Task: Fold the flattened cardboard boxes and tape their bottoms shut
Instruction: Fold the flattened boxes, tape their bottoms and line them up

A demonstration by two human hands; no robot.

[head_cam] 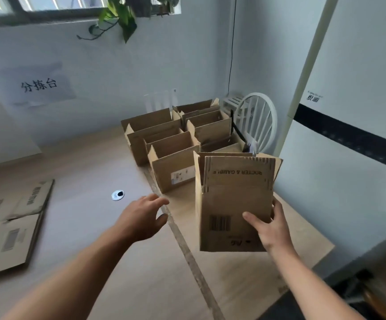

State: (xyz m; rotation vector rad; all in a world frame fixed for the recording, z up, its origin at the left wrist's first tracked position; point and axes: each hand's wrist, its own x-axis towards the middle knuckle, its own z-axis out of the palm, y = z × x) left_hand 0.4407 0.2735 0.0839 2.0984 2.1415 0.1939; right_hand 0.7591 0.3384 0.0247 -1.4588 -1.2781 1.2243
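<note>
My right hand [271, 229] grips a folded cardboard box [231, 202] by its right side, thumb on the front face, and holds it upright above the table. The box has its top flaps up, a barcode and upside-down print. My left hand [143, 215] hovers to the left of that box, fingers loosely spread, holding nothing. Several folded boxes [176, 158] stand open-topped in two rows behind. A stack of flattened boxes [9, 229] lies at the table's left edge.
The light wooden table [109, 262] has a round cable grommet [117, 195] near its middle and a seam running toward me. A white chair [256, 121] stands behind the boxes at the right. A white wall panel closes off the right side.
</note>
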